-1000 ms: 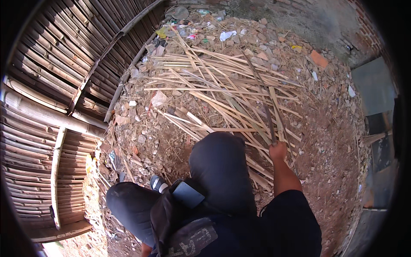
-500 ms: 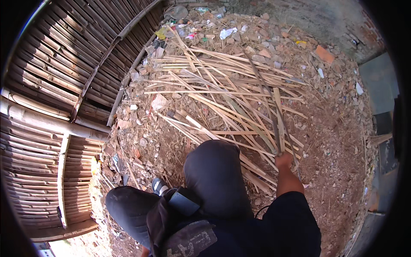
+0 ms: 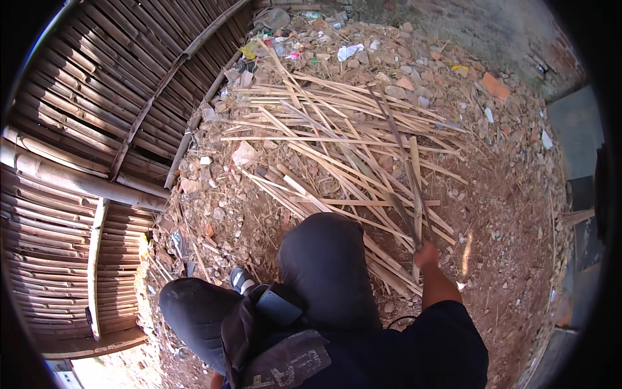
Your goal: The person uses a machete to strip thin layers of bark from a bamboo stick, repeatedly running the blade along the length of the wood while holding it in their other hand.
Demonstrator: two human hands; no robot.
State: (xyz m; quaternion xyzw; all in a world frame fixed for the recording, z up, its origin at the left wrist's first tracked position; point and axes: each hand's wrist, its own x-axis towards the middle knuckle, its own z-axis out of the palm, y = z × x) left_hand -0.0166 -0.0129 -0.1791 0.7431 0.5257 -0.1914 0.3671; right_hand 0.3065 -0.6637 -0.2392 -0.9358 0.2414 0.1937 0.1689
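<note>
My right hand (image 3: 426, 255) is closed around a small bunch of bamboo strips (image 3: 415, 188) at the right of a loose heap. The bunch has a pale strip and darker, longer ones that slant up and to the left over the heap. A pale end shows just below the fist. The heap of pale split strips (image 3: 337, 139) lies criss-cross on the ground in front of my knees. Of my left hand or wrist, only a bit of skin (image 3: 216, 380) shows at the lower edge, beside my leg; its fingers are hidden.
A slatted bamboo wall (image 3: 84, 84) rises on the left, braced by thick poles. Rubble, scraps of plastic and a reddish brick piece (image 3: 495, 86) lie toward the weathered back wall (image 3: 466, 32). Grey panels (image 3: 576, 129) stand at the right. My knee (image 3: 327, 249) borders the heap.
My right hand has moved slightly down, and the strips in it have shifted with it. The heap stays much the same. My left side shows little change.
</note>
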